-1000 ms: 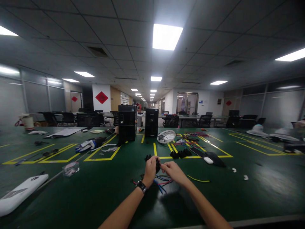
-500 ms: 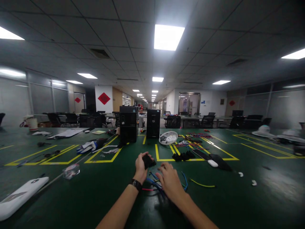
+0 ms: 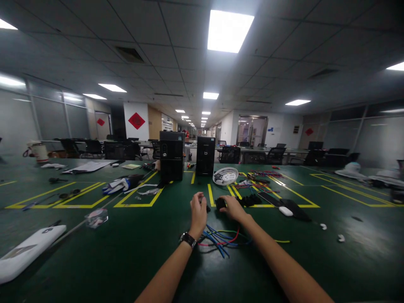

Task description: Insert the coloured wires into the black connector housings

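Note:
My left hand [image 3: 198, 215], a dark watch at its wrist, is closed with a small black piece [image 3: 208, 208] showing at its inner side; most of that piece is hidden. Close by, my right hand [image 3: 232, 208] has its fingers curled over a black block [image 3: 220, 204] at the left of a row of similar black pieces [image 3: 251, 200]. Under the wrists lies a loose bundle of blue, red and green wires [image 3: 222, 240] on the green table [image 3: 132, 240].
Two black computer-like towers [image 3: 171, 155] stand ahead, beside a white plastic basket [image 3: 225, 176]. Colored wires [image 3: 261, 179] lie behind the black pieces. On the right are a white case [image 3: 285, 211] and earbuds [image 3: 323, 227]. A white device [image 3: 31, 250] and clear packet [image 3: 96, 218] lie left.
Both hands have moved forward, away from the wires, which are now more exposed. My right hand has gone from above the wires to the black block. The view has tilted slightly down.

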`<state>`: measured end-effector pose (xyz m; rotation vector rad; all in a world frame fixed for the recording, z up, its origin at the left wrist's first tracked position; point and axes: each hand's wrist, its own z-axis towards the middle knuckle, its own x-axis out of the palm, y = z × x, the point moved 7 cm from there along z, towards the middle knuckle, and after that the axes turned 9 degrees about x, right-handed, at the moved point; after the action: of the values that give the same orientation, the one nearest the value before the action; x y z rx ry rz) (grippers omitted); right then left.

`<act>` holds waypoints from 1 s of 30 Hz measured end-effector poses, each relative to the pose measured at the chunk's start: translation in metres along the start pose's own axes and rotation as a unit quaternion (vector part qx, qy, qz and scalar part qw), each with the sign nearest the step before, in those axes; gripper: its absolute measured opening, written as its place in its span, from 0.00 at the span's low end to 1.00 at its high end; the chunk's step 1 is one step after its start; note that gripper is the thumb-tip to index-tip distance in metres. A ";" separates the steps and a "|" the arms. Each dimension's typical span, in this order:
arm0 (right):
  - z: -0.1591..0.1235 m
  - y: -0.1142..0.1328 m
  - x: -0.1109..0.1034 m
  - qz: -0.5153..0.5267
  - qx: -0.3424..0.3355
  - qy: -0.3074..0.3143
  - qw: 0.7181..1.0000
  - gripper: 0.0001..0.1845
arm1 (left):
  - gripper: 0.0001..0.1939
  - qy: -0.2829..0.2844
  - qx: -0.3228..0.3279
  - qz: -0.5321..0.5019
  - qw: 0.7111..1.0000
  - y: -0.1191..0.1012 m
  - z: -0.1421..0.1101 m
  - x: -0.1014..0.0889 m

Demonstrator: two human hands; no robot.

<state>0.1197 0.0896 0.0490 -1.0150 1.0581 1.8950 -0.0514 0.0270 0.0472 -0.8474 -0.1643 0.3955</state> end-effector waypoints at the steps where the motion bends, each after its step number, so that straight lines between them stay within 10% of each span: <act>1: 0.004 -0.003 0.005 -0.007 0.001 0.011 1.000 0.29 | 0.13 0.004 0.016 0.016 1.000 -0.002 0.000 -0.001; 11: 0.004 -0.050 0.001 -0.103 0.172 -0.078 0.977 0.20 | 0.12 0.021 0.072 0.019 0.997 -0.014 -0.001 0.009; 16: 0.005 -0.048 -0.008 -0.063 0.152 -0.069 0.984 0.19 | 0.12 0.030 0.059 -0.007 0.998 -0.012 -0.001 0.014; 21: 0.004 -0.005 -0.025 0.042 0.082 -0.076 0.993 0.20 | 0.16 0.017 -0.084 -0.139 0.987 0.004 -0.002 0.021; 27: -0.044 0.085 -0.060 0.216 -0.114 -0.066 0.968 0.18 | 0.24 0.070 -0.228 -0.357 0.903 -0.005 -0.027 0.047; 30: -0.070 0.082 -0.078 0.248 -0.126 -0.025 0.960 0.21 | 0.24 0.048 -0.265 -0.371 0.889 -0.008 -0.033 0.043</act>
<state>0.1014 -0.0219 0.1198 -0.8872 1.1367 2.4999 -0.0006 0.0169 0.0310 -1.2611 -0.5001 -0.4383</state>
